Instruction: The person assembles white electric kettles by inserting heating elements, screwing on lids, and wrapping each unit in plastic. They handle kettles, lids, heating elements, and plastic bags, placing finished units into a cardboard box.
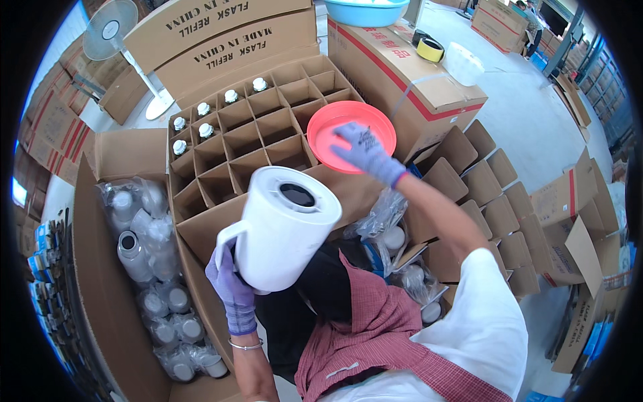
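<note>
My left hand (233,291), in a purple knit glove, is closed round the handle side of a white jug (288,231). The jug is tilted, and its top shows a round dark opening. Over a round pink-red basin (321,127) reaches my gloved right hand (365,151), fingers apart and slightly smeared; I see nothing held in it. The basin rests on the right corner of a divided carton (268,127). Several bottle-like pieces with silvery-white tops (259,84) stand in that carton's left and far cells.
On the left, an open carton (94,254) holds several plastic-wrapped containers (175,299). Cardboard dividers (499,214) stand at the right. A closed carton (429,100) behind carries tape rolls (430,49), a white bowl (463,63) and a blue basin (367,12). A fan (111,29) stands far left.
</note>
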A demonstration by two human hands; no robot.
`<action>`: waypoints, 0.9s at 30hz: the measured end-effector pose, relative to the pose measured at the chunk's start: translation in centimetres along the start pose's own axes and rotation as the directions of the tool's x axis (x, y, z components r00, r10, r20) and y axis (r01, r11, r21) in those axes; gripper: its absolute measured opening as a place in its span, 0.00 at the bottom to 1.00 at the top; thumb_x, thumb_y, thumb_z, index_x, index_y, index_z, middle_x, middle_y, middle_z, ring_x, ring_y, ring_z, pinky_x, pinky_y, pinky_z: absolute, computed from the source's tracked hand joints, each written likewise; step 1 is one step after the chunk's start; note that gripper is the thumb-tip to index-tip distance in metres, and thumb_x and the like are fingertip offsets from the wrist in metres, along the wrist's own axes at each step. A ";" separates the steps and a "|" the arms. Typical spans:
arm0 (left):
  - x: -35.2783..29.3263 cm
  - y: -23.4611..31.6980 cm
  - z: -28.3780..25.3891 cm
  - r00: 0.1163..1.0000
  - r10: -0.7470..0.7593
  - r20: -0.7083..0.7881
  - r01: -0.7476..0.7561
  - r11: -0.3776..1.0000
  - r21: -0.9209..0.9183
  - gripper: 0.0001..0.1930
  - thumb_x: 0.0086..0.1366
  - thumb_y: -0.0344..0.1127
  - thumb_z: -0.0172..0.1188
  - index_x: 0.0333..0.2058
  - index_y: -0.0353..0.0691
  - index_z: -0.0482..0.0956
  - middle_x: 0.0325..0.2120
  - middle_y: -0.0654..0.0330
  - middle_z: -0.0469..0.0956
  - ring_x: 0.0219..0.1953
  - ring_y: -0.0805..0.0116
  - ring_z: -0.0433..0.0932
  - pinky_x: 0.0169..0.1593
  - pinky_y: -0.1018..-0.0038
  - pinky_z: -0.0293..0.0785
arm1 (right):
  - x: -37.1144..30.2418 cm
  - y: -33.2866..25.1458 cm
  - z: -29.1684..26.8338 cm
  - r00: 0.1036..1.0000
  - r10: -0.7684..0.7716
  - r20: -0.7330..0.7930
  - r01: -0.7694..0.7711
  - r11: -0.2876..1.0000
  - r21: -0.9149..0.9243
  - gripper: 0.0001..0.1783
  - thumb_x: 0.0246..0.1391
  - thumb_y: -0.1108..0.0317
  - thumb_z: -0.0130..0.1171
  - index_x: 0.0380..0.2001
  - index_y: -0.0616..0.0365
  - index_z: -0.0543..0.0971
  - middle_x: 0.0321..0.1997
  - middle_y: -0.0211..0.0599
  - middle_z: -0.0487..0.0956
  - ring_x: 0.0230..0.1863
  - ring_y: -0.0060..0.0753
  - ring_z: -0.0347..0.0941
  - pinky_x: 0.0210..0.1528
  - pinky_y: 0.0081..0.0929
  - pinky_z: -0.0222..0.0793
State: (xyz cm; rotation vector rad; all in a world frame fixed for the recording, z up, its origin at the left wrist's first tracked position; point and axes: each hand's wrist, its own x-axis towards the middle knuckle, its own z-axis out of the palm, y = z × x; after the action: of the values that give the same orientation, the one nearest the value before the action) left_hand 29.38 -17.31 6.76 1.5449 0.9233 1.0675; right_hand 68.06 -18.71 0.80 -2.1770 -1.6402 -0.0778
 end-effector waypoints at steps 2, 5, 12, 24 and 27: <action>0.4 -0.7 -1.1 0.996 0.084 -0.017 -0.081 0.989 0.122 0.28 0.78 0.47 0.38 0.42 0.28 0.82 0.38 0.51 0.84 0.40 0.66 0.81 0.48 0.68 0.75 | 2.5 1.9 0.0 0.956 0.257 0.140 -0.201 0.924 -0.324 0.23 0.56 0.52 0.56 0.52 0.49 0.79 0.56 0.41 0.77 0.54 0.46 0.75 0.56 0.47 0.71; 0.9 -0.4 -2.1 0.990 0.130 0.051 -0.136 0.984 0.114 0.27 0.78 0.46 0.37 0.41 0.28 0.82 0.37 0.50 0.84 0.38 0.64 0.82 0.47 0.68 0.75 | 3.8 5.9 2.1 0.946 0.249 0.209 -0.131 0.882 -0.453 0.19 0.53 0.59 0.58 0.47 0.51 0.82 0.46 0.40 0.82 0.43 0.47 0.80 0.47 0.45 0.76; 0.0 -1.6 -5.8 0.991 0.089 0.098 -0.115 0.947 0.299 0.22 0.77 0.42 0.41 0.38 0.30 0.81 0.32 0.54 0.83 0.33 0.67 0.81 0.41 0.70 0.75 | -0.9 -7.4 -4.0 0.978 -0.053 0.204 -0.158 0.457 0.875 0.12 0.53 0.66 0.59 0.41 0.55 0.79 0.31 0.35 0.78 0.32 0.27 0.75 0.35 0.28 0.72; -2.0 0.0 -5.6 0.988 -0.037 0.151 0.006 0.979 0.204 0.20 0.72 0.40 0.49 0.42 0.28 0.82 0.35 0.54 0.84 0.37 0.67 0.82 0.44 0.71 0.77 | -8.4 -15.0 -11.8 0.630 -0.772 0.083 0.642 0.578 0.504 0.18 0.47 0.61 0.66 0.40 0.50 0.73 0.39 0.38 0.75 0.39 0.48 0.76 0.41 0.41 0.72; -4.1 -0.4 -5.4 0.994 0.064 -0.088 -0.061 0.997 0.038 0.17 0.68 0.36 0.51 0.39 0.27 0.83 0.36 0.52 0.84 0.38 0.66 0.82 0.45 0.71 0.77 | -9.6 -15.6 -10.7 0.719 -0.690 0.085 0.532 0.625 0.572 0.15 0.51 0.59 0.65 0.37 0.51 0.72 0.33 0.40 0.73 0.33 0.49 0.75 0.34 0.42 0.70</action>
State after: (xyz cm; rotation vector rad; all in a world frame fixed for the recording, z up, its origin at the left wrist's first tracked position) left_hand 22.93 -19.36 6.18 1.5742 0.9648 1.1784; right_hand 52.75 -27.81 12.34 -1.1790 -2.2122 0.4712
